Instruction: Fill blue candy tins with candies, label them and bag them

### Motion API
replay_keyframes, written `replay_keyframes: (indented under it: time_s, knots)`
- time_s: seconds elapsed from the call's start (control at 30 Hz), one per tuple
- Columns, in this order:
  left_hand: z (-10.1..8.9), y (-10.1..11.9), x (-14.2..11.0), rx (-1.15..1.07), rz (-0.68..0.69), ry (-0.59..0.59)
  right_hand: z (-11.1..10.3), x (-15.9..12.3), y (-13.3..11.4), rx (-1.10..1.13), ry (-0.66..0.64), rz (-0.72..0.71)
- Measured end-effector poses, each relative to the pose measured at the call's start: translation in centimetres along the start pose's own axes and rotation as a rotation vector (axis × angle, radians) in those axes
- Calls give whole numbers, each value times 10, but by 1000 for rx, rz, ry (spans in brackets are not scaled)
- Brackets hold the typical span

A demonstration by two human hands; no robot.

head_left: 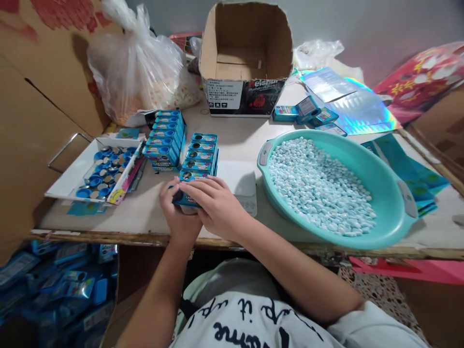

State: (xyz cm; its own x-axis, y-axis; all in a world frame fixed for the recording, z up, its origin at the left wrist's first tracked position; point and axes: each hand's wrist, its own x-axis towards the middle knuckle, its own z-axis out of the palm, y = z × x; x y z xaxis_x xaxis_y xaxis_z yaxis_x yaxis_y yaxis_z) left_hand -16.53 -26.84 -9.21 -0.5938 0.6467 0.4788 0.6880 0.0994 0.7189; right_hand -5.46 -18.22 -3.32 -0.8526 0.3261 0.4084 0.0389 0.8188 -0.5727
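Near the table's front edge, my left hand (176, 216) is wrapped round a small blue candy box (189, 199) from the left and below. My right hand (222, 205) lies across the same box from the right, its fingers over the top and hiding part of it. Just beyond stands a row of matching blue boxes (198, 154) with round dark openings on top. A taller stack of blue boxes (164, 137) is to its left. A white card or flat box (239, 181) lies to the right, partly behind my right hand.
A turquoise basin (389, 212) of pale blue candies stands at right. The white tray (61, 186) at left contains blue caps and coin-like discs. Behind are a cardboard box (250, 96) and a tied plastic bag (141, 63). More blue boxes (72, 280) fill the lower left, below the table.
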Motion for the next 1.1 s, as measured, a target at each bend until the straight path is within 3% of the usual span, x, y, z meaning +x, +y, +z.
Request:
replay_keyframes:
  time_s: [0.1, 0.23, 0.43, 0.5, 0.57, 0.63, 0.7, 0.87, 0.93, 1.03, 1.07, 1.1]
  knots:
    - [0, -6, -6, 20, 9, 173, 5, -7, 1, -61, 10, 16]
    - [-3, -7, -14, 42, -36, 143, 19, -16, 7, -97, 30, -57]
    - [-2, -7, -26, -58, -32, 211, 40, -18, 19, 2, 168, -187]
    - [-6, -2, -23, -61, -27, 152, 38, -16, 19, 45, 199, -175]
    - [-12, 4, -14, -8, -109, 44, 34, -14, 18, 20, 222, -127]
    - [-15, 10, -1, 92, -205, -51, 29, -11, 16, -91, 267, -44]
    - [-13, 14, 11, 199, -213, -107, 27, -8, 16, -210, 303, 32]
    - [-6, 10, 18, 342, -223, -214, 24, -5, 27, -223, 207, 67]
    - [-22, 3, 20, 343, -200, -309, 22, -8, 30, -185, 188, 59]
    - [-71, -13, 43, 252, -126, -492, 19, -20, 28, -108, 242, -5]
    - [-89, -21, 59, 247, -112, -444, 16, -26, 25, -65, 271, -36]
    - [-105, -30, 79, 308, -94, -309, 13, -34, 22, -13, 294, -68]
